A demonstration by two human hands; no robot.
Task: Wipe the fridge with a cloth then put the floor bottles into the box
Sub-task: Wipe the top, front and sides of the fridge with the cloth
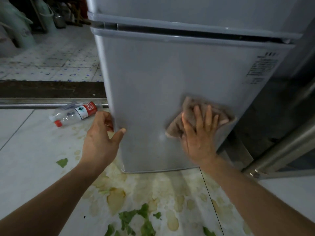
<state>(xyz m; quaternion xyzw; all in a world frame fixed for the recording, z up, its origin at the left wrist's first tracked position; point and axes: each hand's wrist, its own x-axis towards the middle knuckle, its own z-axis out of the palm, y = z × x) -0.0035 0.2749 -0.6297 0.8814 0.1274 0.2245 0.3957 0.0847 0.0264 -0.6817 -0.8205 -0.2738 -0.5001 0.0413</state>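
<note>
A grey two-door fridge (153, 74) fills the middle of the view. My right hand (199, 133) presses a brown cloth (192, 108) flat against the lower right of the bottom door, fingers spread over it. My left hand (102, 133) grips the left edge of that door, thumb on the front. An empty clear plastic bottle (75, 114) with a red cap and a red and white label lies on its side on the floor left of the fridge, just beyond my left hand. No box is in view.
The white tiled floor (25, 150) in front of the fridge carries yellowish stains and green leaf scraps (136, 218). A metal door track (42, 105) crosses behind the bottle. A metal-framed cabinet (281, 150) stands close at the right. Bags and a pot sit far left.
</note>
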